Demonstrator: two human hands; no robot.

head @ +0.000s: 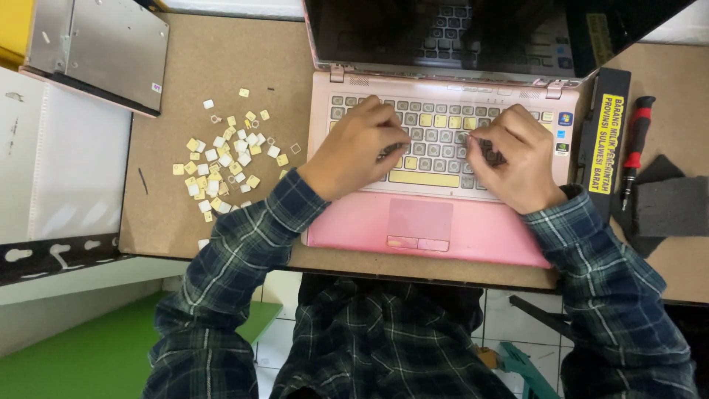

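Keycap removal looks under way: on the pink laptop [443, 222] at the tabletop's near edge, the left hand [360, 145] has fingers curled together on the keyboard [436, 140]. The right hand [517, 151] seems clamped on a small dark tool, hard to tell. Next lift calls for gentle prying; loose keycaps [221, 166] lie farther left.

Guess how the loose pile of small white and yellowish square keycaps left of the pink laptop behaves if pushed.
The small white and yellowish square keycaps look thin and light, so they would probably scatter rather than move together. Their flat shape suggests sliding, not rolling. The rough brown board may slow them somewhat.
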